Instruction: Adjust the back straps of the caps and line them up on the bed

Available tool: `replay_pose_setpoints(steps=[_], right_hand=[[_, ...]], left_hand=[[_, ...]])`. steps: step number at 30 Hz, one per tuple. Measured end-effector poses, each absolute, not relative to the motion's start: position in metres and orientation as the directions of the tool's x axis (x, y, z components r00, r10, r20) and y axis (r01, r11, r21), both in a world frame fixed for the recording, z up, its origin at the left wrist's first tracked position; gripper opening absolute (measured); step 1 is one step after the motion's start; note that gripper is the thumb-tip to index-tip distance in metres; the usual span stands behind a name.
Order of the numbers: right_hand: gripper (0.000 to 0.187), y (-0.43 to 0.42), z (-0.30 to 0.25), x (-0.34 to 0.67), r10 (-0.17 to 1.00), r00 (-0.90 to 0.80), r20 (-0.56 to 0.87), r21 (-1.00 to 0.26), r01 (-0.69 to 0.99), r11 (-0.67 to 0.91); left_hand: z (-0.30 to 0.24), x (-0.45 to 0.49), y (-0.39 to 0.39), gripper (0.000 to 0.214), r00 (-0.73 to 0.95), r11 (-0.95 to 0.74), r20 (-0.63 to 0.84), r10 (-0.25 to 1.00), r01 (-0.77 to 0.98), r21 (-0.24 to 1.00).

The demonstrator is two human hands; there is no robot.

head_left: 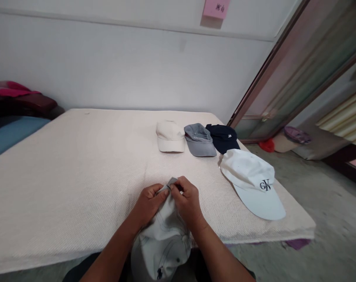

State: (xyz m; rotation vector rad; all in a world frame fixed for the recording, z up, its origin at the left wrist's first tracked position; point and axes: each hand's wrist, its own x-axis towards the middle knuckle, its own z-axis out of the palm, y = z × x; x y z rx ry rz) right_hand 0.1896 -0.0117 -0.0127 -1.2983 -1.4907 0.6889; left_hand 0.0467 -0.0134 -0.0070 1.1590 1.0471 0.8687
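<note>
A light grey baseball cap (163, 246) with a small dark emblem hangs over the near edge of the covered table, in front of my body. Its strap end points away from me. My left hand (150, 201) pinches the strap from the left, thumb on top. From the right, my right hand (187, 197) grips the same strap with thumb and fingers, close against the left. A short strap tip sticks up between the two hands. The fingers partly hide whatever fastening is there.
A cream cap (169, 137), a grey cap (199, 140) and a navy cap (223, 138) sit in a row at the back right. Nearer lies a white cap (248, 176) with black letters. The table (78, 176) meets a white wall; blue cloth (19, 131) lies left.
</note>
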Motion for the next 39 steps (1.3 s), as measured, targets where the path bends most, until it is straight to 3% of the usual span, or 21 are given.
replay_pose_setpoints(steps=[7,12,16,20,23,29,34,39], right_hand=[[0.02,-0.008,-0.013,0.193,0.975,0.145,0.168,-0.978,0.147,0.146],[0.016,-0.004,-0.009,0.2,0.991,0.068,0.115,-0.993,-0.005,0.116],[0.021,-0.002,-0.01,0.207,0.989,0.037,0.14,-0.99,0.005,0.14],[0.021,-0.001,-0.013,0.215,0.975,0.037,0.219,-0.969,0.127,0.213],[0.022,0.0,-0.012,0.219,0.977,-0.066,0.205,-0.961,0.176,0.214],[0.019,-0.002,-0.009,0.22,0.966,-0.257,-0.024,-0.999,-0.041,-0.036],[0.02,-0.001,-0.014,0.217,0.969,-0.216,-0.123,-0.956,-0.235,-0.173],[0.023,0.002,-0.022,0.214,0.977,-0.092,-0.19,-0.927,-0.313,-0.209]], left_hand=[[-0.008,0.047,-0.015,0.027,0.313,0.221,-0.206,0.927,-0.014,0.975],[-0.009,0.047,-0.015,0.026,0.305,0.305,-0.266,0.915,-0.088,0.948],[-0.007,0.045,-0.015,0.025,0.321,0.355,-0.291,0.901,-0.164,0.92],[-0.007,0.045,-0.016,0.025,0.353,0.402,-0.312,0.882,-0.216,0.89],[-0.006,0.046,-0.017,0.027,0.384,0.433,-0.319,0.867,-0.262,0.862],[-0.005,0.045,-0.019,0.025,0.439,0.463,-0.305,0.845,-0.317,0.828],[-0.001,0.043,-0.02,0.023,0.437,0.456,-0.258,0.862,-0.443,0.772],[0.011,0.042,-0.018,0.028,0.398,0.402,-0.203,0.895,-0.519,0.754]])
